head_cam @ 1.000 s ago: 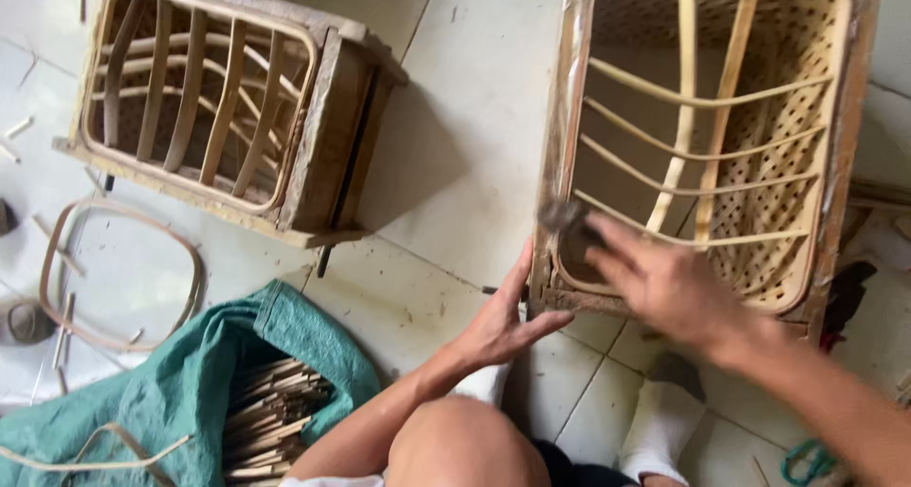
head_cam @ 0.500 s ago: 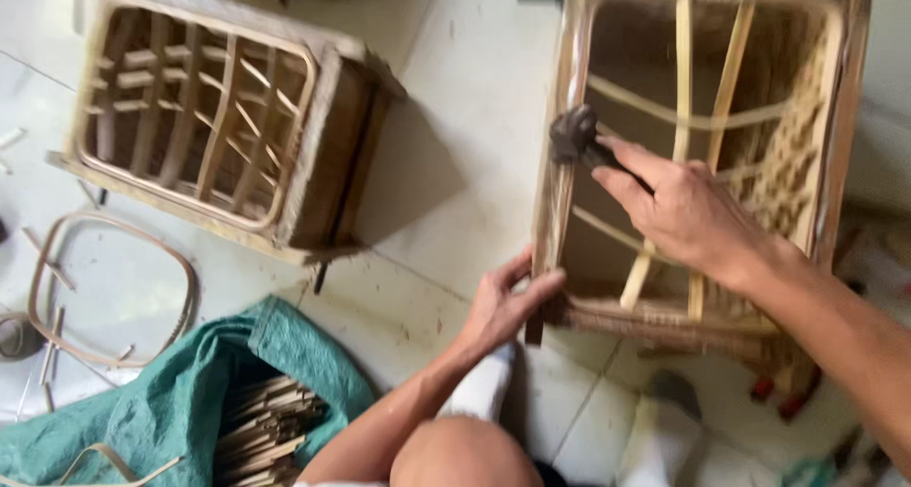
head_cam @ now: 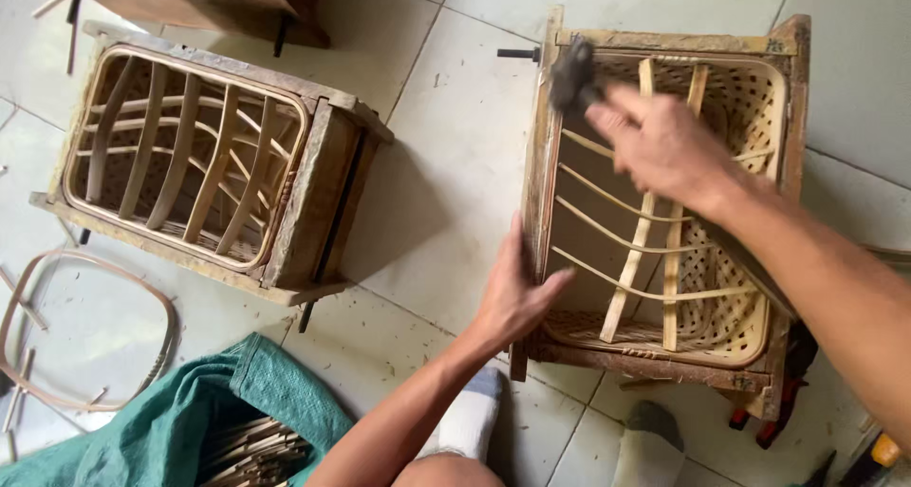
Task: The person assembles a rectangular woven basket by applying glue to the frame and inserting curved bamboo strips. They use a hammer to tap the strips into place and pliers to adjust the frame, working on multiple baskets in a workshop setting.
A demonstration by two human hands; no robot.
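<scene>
Low in the frame, your left hand [head_cam: 517,297] lies flat and open, bracing the wooden frame [head_cam: 539,193] at centre right. The woven basket [head_cam: 731,288] inside looks mostly formed. Higher up, your right hand [head_cam: 664,145] grips a blurred hammer [head_cam: 572,74] over the rim, which apparently needs more tapping.

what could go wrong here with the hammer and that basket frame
The right hand swings a blurred dark hammer at the wooden frame's left rail, which the left hand braces lower down; a stray blow could hit those fingers. A miss inward could crack the thin bamboo strips of the basket.
</scene>
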